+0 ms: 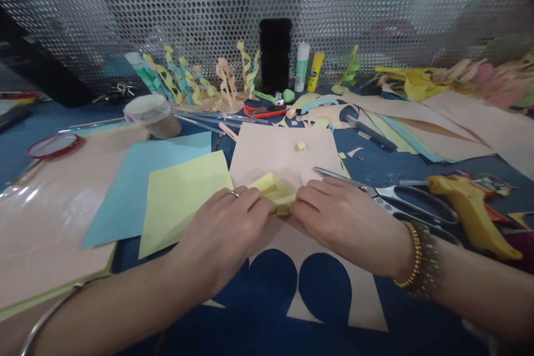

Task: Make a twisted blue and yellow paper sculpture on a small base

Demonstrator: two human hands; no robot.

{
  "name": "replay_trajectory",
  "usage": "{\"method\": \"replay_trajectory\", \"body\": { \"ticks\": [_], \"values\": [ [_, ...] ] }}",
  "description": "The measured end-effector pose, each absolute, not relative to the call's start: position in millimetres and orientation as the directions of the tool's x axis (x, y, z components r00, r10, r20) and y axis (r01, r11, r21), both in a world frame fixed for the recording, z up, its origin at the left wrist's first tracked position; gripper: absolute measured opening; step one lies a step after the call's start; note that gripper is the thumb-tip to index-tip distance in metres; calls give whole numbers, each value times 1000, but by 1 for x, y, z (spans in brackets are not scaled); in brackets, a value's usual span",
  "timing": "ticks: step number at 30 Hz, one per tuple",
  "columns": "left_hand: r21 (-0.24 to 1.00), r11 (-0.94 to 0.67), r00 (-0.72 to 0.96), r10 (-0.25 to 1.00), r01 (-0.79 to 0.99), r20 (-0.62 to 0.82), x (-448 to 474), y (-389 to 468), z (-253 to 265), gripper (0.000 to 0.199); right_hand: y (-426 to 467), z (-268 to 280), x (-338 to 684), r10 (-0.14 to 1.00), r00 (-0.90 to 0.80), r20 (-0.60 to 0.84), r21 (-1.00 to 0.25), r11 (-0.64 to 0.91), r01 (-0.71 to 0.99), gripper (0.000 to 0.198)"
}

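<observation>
A small folded piece of yellow paper (273, 184) is pinched between my two hands at the middle of the table. My left hand (231, 228) has its fingers closed on the paper's left end. On its right end, the fingers of my right hand (337, 214) are closed too. Beneath lies a pale pink sheet (271, 144) with round holes cut out of its near part. Metal scissors (384, 197) rest beside and partly behind my right hand. A flat yellow sheet (183, 192) overlaps a blue sheet (120, 194) left of my left hand.
A yellow glue gun (475, 206) lies at the right. Behind stand a black phone (275, 55), glue sticks (302, 67) and several curled paper stems (183, 80). A red utility knife (265, 110), a tape roll (152, 114) and paper scraps (321, 114) lie nearer.
</observation>
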State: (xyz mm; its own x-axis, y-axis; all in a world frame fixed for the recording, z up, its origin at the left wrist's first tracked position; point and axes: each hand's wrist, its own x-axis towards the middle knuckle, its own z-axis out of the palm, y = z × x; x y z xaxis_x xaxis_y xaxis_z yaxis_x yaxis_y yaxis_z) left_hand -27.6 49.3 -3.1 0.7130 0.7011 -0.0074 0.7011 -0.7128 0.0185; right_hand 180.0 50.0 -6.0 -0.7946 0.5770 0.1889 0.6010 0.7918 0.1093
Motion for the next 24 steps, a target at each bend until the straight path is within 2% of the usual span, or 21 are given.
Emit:
{"method": "replay_trajectory", "body": {
  "ticks": [6, 11, 15, 24],
  "values": [
    [-127, -772, 776, 630, 622, -26, -22, 38, 5, 26, 51, -4, 180, 584, -793, 173, 59, 798, 600, 10],
    [-134, -822, 832, 552, 554, 51, -21, 33, 3, 32, 52, -5, 180, 597, -787, 155, 30, 793, 608, 12],
    [-109, -802, 810, 582, 587, 74, -21, 34, -4, 27, 53, -6, 180, 619, -772, 144, 5, 779, 627, 10],
    [-193, -766, 789, 607, 613, 99, -15, 30, -6, 34, 58, 0, 186, 643, -753, 138, -92, 766, 637, 17]
  ]
}}
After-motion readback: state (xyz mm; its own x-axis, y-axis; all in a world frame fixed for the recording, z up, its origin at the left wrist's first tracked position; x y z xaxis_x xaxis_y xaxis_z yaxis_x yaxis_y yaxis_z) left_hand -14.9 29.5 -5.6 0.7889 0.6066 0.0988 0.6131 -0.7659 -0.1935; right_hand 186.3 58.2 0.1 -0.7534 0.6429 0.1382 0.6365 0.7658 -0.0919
